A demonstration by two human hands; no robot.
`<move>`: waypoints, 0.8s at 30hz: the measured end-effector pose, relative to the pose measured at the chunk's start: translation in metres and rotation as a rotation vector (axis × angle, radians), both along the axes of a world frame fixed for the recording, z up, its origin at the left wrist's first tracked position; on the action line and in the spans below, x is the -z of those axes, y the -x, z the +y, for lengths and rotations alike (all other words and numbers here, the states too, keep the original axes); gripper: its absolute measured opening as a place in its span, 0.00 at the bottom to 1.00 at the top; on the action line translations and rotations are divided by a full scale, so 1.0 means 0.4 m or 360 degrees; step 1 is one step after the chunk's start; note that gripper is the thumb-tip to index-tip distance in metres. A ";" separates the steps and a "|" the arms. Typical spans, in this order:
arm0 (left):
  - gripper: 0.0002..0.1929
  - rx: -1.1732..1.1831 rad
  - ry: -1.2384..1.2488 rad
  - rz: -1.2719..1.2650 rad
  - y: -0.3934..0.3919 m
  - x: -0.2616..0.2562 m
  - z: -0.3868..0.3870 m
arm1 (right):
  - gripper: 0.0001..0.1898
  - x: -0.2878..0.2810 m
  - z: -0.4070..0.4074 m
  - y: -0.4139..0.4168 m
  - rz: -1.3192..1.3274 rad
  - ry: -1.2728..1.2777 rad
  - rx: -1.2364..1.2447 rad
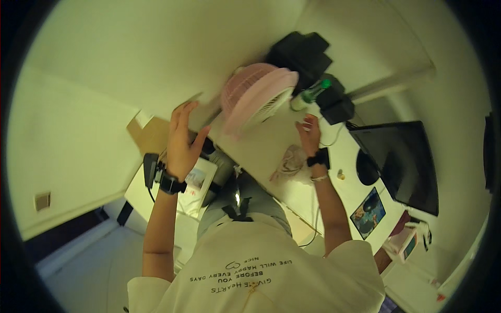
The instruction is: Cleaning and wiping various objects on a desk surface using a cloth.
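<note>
My left hand [183, 146] is raised at the left with its fingers spread and nothing in its grasp. A blurred thin edge shows behind its fingertips; what it belongs to is unclear. To the right of that hand a pink electric fan [258, 98] leans on the white table [270, 146], its white grille facing down and right. Above the table, my right hand [309, 135] has loosely curled fingers, with a gap at the thumb and no object clearly held. A green-capped bottle [307, 98] stands just beyond it. Below it lies a crumpled pale cloth [291, 162].
Black boxy objects [299, 54] sit behind the fan against the wall. On the right are a dark monitor [409, 168], a colourful flat panel [368, 213] and a small yellowish item [341, 175]. At left stands a cardboard box [150, 131]. A cable [316, 223] hangs off the table edge.
</note>
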State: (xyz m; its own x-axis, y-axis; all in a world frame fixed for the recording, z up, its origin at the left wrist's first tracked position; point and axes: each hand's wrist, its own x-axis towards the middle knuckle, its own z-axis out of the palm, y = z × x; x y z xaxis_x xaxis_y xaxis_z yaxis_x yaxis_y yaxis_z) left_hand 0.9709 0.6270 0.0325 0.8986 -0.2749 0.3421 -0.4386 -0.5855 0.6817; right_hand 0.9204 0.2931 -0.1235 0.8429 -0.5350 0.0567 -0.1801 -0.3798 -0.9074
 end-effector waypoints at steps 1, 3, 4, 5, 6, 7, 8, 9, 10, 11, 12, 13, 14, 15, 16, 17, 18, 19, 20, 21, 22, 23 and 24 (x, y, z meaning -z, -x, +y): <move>0.25 -0.0066 -0.0033 0.0023 0.037 0.010 0.058 | 0.18 -0.010 0.011 0.019 0.0042 0.0234 -0.0104; 0.24 -0.0303 -0.0114 0.0255 0.111 0.074 0.167 | 0.14 -0.057 0.064 0.062 0.0169 0.0375 -0.0268; 0.24 -0.0350 -0.0139 0.0277 0.154 0.104 0.225 | 0.14 -0.075 0.107 0.081 0.0184 0.0350 -0.0317; 0.23 -0.0421 -0.0229 0.0353 0.197 0.146 0.282 | 0.13 -0.089 0.158 0.102 0.0291 0.0230 -0.0489; 0.23 -0.0486 -0.0317 0.0424 0.238 0.191 0.336 | 0.11 -0.091 0.210 0.124 0.0393 0.0112 -0.0653; 0.23 -0.0495 -0.0324 0.0435 0.268 0.238 0.375 | 0.11 -0.054 0.260 0.157 0.0434 -0.0002 -0.0783; 0.23 -0.0504 -0.0404 0.0481 0.299 0.292 0.410 | 0.10 0.001 0.314 0.194 0.0474 -0.0115 -0.0909; 0.23 -0.0516 -0.0484 0.0525 0.327 0.350 0.445 | 0.12 0.029 0.374 0.222 0.0594 -0.0345 -0.1088; 0.24 -0.0523 -0.0531 0.0653 0.353 0.407 0.485 | 0.20 0.102 0.421 0.251 0.0832 -0.0563 -0.1345; 0.25 -0.0523 -0.0573 0.0783 0.377 0.469 0.519 | 0.23 0.151 0.477 0.284 0.1128 -0.0824 -0.1348; 0.28 -0.0537 -0.0640 0.0901 0.390 0.515 0.540 | 0.27 0.181 0.533 0.301 0.1417 -0.1086 -0.1336; 0.32 -0.0497 -0.0705 0.0987 0.403 0.563 0.564 | 0.33 0.190 0.581 0.304 0.1571 -0.0912 -0.1384; 0.35 -0.0515 -0.0760 0.1057 0.410 0.610 0.582 | 0.35 0.210 0.627 0.312 0.1530 -0.0761 -0.1334; 0.37 -0.0523 -0.0816 0.1126 0.416 0.645 0.593 | 0.37 0.228 0.668 0.322 0.1489 -0.0613 -0.1271; 0.40 -0.0516 -0.0795 0.1172 0.409 0.664 0.587 | 0.42 0.224 0.692 0.306 0.1594 -0.0640 -0.1233; 0.42 -0.0510 -0.0774 0.1215 0.409 0.676 0.587 | 0.46 0.216 0.718 0.291 0.1695 -0.0668 -0.1194; 0.45 -0.0443 -0.0813 0.1251 0.407 0.690 0.592 | 0.47 0.218 0.755 0.291 0.1671 -0.0614 -0.1013; 0.47 -0.0468 -0.0912 0.1310 0.408 0.697 0.586 | 0.45 0.257 0.792 0.303 0.1707 -0.0513 -0.0819; 0.47 -0.0434 -0.0911 0.1369 0.403 0.694 0.580 | 0.43 0.305 0.813 0.312 0.1659 -0.0619 -0.0771; 0.47 -0.0403 -0.0913 0.1433 0.397 0.686 0.578 | 0.42 0.344 0.833 0.320 0.1611 -0.0724 -0.0729; 0.47 -0.0356 -0.0902 0.1541 0.388 0.673 0.573 | 0.42 0.359 0.852 0.328 0.1583 -0.0729 -0.0686; 0.47 -0.0310 -0.0895 0.1650 0.380 0.663 0.571 | 0.39 0.374 0.870 0.335 0.1603 -0.0627 -0.0564; 0.43 -0.0291 -0.0840 0.1407 0.407 0.696 0.608 | 0.37 0.367 0.892 0.334 0.1617 -0.0529 -0.0474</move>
State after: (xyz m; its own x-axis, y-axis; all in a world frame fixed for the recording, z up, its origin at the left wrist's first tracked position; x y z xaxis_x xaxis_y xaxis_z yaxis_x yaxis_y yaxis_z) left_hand 0.8080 0.8703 -0.2458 0.8132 -0.0327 -0.5811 0.2170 -0.9094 0.3548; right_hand 0.7866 0.6500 -0.2705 0.5129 -0.1638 -0.8427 -0.8402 -0.2968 -0.4538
